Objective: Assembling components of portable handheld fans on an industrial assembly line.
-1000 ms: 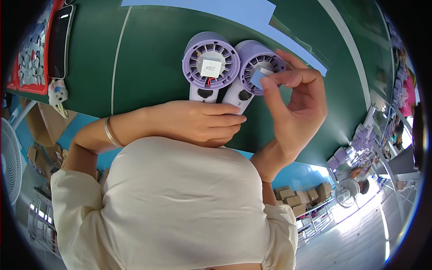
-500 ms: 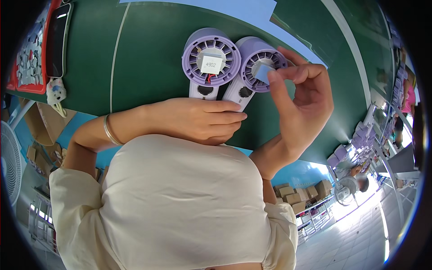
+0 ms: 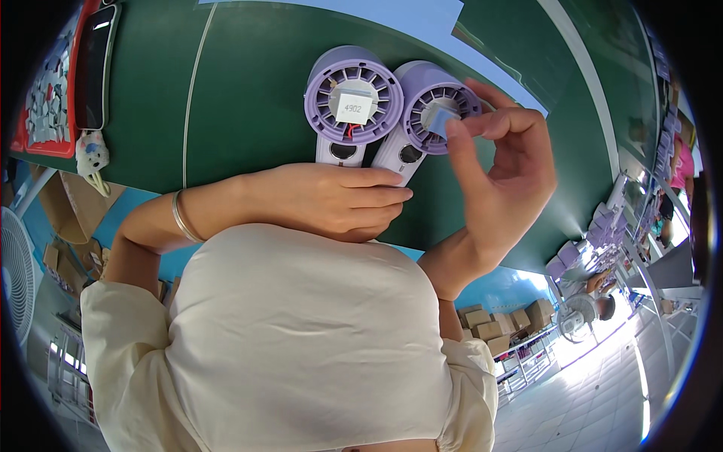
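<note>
Two purple-and-white handheld fans stand side by side on the green table, round heads toward the far side. A white square plate [image 3: 353, 108] with a red wire sits in the centre of the left fan [image 3: 313, 98]. My left hand [image 3: 339, 200] lies across both handles, its fingers together and holding them; the thumb is hidden. Over the centre of the right fan [image 3: 431, 74], my right hand [image 3: 508, 151] pinches a small bluish square piece of film [image 3: 442, 121] between thumb and index finger. The film is tilted, and what lies beneath it is partly covered.
At the far left are a red tray [image 3: 74, 113] of small grey pieces, a phone [image 3: 96, 71] and a plush charm [image 3: 92, 153]. A pale blue sheet [image 3: 376, 13] lies along the far side. Cardboard boxes [image 3: 497, 328] and a person [image 3: 599, 294] are beyond the table at right.
The right thumb and index finger have shifted very slightly left, and the bluish film is tilted more. My left hand and both fans stay in place.
</note>
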Motion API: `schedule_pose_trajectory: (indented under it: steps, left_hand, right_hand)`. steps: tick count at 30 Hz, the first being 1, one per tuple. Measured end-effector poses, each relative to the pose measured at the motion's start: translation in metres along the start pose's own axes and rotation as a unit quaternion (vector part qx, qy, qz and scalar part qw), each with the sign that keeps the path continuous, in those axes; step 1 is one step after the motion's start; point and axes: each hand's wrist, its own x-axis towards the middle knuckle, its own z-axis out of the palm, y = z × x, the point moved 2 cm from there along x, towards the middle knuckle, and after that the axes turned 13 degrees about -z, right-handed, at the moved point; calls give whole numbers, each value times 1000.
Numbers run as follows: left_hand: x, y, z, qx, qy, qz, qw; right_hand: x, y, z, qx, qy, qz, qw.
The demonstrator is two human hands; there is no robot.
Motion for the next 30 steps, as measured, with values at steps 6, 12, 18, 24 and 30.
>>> schedule_pose_trajectory:
  steps: [6,12,18,24,30]
  left_hand:
    - [-2,0,-1,-4,1,-9,1000]
    - [-1,0,-3,-7,-4,1,1000]
    - [-3,-1,-3,1,-17,17,1000]
    - [-2,-3,-3,-10,-11,20,1000]
    - [-2,-5,-3,-24,-19,42,999]
  right_hand:
    - [-4,-7,13,-187,-18,-96,978]
    - [-9,-10,16,-257,4,-101,961]
    - [-11,6,7,-170,34,-13,985]
    - [-4,25,0,78,88,62,991]
    - [31,48,5,-175,96,-105,974]
